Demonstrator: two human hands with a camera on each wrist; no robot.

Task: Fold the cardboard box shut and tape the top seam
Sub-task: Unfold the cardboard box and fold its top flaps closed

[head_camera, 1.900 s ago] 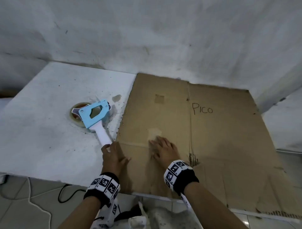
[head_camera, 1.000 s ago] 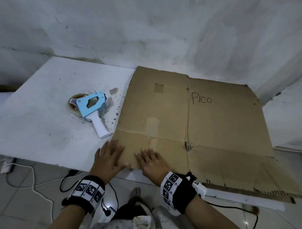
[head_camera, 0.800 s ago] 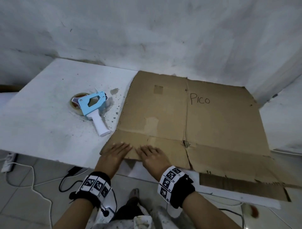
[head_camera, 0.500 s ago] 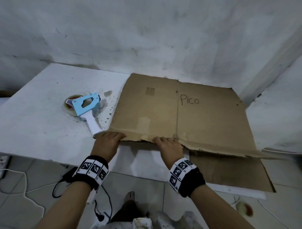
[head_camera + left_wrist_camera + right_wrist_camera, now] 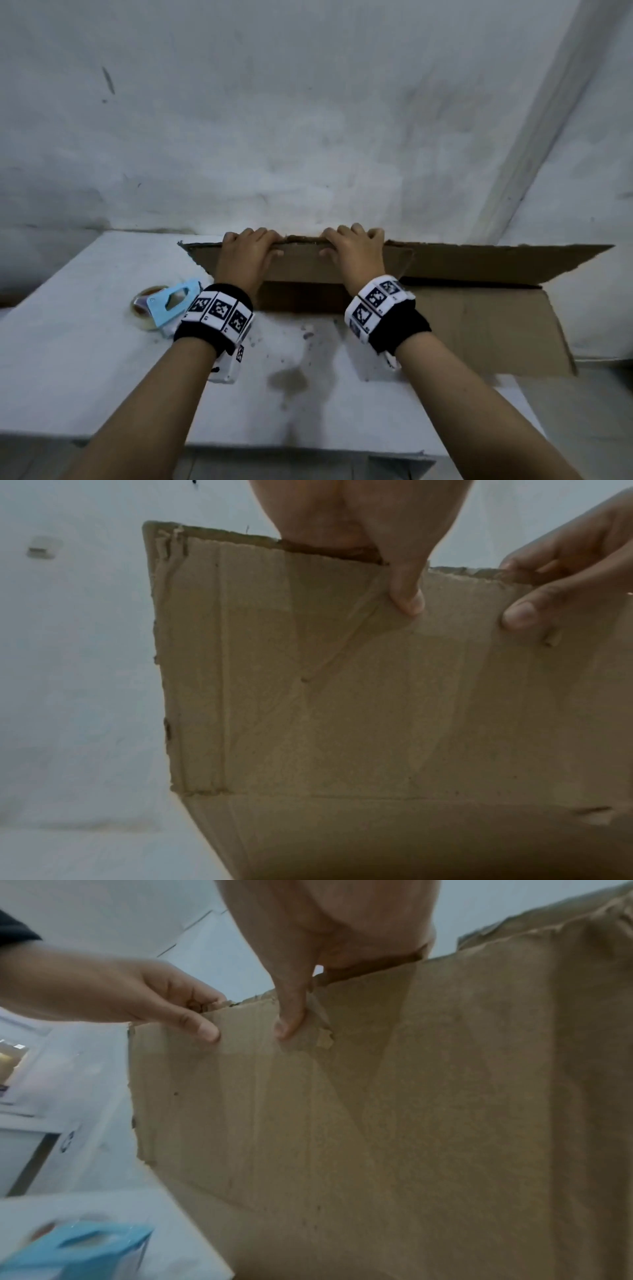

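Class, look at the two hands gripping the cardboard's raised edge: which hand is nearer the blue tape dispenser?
The left hand: the tape dispenser lies beside its wrist, while the right hand grips the cardboard farther away.

White bench (image 5: 85, 359), stained and speckled w/ dark spots near the middle. On it: flattened cardboard box (image 5: 479, 318) at right, blue tape dispenser (image 5: 171, 303) w/ tape roll at left.

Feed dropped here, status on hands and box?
Left hand and right hand grip cardboard box top edge. Flap raised, unfolded, untaped. Tape gun idle left.
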